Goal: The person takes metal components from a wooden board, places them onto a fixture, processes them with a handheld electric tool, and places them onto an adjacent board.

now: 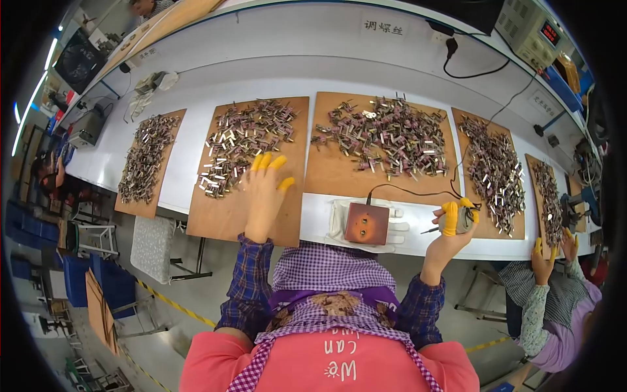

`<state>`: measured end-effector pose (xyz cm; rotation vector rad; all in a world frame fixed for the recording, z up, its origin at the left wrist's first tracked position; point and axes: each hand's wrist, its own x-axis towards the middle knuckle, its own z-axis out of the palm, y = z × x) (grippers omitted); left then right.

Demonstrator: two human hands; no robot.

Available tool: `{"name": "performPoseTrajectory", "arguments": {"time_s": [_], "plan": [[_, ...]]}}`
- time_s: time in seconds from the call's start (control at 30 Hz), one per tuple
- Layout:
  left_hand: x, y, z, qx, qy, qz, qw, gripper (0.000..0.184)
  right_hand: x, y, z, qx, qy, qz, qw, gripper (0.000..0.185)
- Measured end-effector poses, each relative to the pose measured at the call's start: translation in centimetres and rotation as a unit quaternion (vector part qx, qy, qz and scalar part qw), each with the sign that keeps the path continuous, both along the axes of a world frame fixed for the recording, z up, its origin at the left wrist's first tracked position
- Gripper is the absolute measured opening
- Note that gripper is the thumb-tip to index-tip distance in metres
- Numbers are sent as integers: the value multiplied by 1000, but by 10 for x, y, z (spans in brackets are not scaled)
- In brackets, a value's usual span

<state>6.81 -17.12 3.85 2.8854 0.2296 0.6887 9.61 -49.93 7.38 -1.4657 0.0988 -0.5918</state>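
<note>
My left hand (263, 196), with yellow finger cots on its fingertips, reaches over a wooden board (245, 219). Its fingers are stretched out and apart at the lower edge of a pile of small metal parts (251, 130); no held part shows. My right hand (450, 235), also in yellow cots, is closed around a small grey corded electric screwdriver (465, 220). Its thin dark shaft points left. Between my hands, a reddish-brown box (367, 223) with two round fittings lies on a white glove (397, 230). A black cord leaves its top and runs right.
More boards heaped with metal parts stand left (147, 160), centre (392, 137) and right (493, 173). At far right a co-worker's hands (543, 264) are near another board. A power supply (532, 29) sits on the upper shelf; a stool (153, 248) stands lower left.
</note>
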Motion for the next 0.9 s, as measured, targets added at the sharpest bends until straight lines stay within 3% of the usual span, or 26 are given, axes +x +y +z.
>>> {"name": "performPoseTrajectory", "arguments": {"time_s": [0.07, 0.13, 0.23, 0.43, 0.6, 0.73, 0.77, 0.9], "plan": [[17, -22, 14, -60, 35, -39, 997, 40, 0, 3, 0, 2, 2, 10, 1000, 29], [40, -41, -8, -83, -13, -126, 988, 40, -3, 7, 2, 3, 2, 15, 1000, 29], [70, -72, -3, -60, -12, -159, 985, 35, -7, 11, 6, 4, -10, 37, 999, 29], [92, -103, -13, 30, 88, -119, 989, 30, -8, 4, 4, 45, 0, 55, 997, 36], [72, -88, -1, -65, 7, -131, 989, 26, -8, -3, -4, 48, 10, 45, 998, 36], [58, -64, 30, -58, 272, -94, 956, 22, -5, 4, -1, 27, 6, 34, 999, 30], [57, -62, 28, -57, 272, -94, 956, 22, -5, 6, 0, 27, 6, 34, 999, 30], [55, -58, 8, 69, 91, -67, 991, 22, -6, 10, 3, 22, -15, 28, 999, 30]]}}
